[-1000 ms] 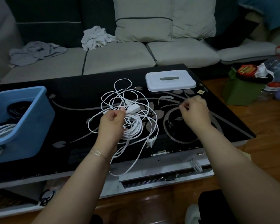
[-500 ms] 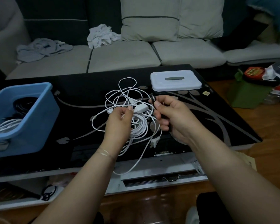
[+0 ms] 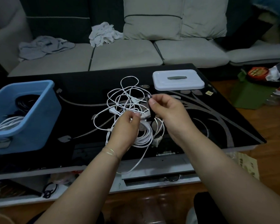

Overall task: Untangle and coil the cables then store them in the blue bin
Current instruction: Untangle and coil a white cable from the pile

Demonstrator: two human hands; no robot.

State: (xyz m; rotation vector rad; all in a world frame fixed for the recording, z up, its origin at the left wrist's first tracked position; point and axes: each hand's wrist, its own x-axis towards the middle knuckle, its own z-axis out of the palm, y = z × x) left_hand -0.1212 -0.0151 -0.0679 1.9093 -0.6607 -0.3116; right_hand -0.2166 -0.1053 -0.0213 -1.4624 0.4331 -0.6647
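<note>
You're mid-untangle: left hand (image 3: 125, 127) grips the white cable tangle (image 3: 132, 113) on the worktop (image 3: 87, 94), right hand (image 3: 166, 110) pinches a dark plug end (image 3: 150, 102); next, prob. thread it free w/o tightening knots, then coil for blue bin (image 3: 31, 120).

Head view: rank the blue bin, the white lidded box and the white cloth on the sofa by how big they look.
1. blue bin, though it sits nearest the camera.
2. white lidded box.
3. white cloth, farthest away, so its true size is unsure.

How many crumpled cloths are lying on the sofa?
2: a grey cloth on the left seat cushion, and a white cloth against the backrest beside the big pillow. Others may be out of view.
</note>
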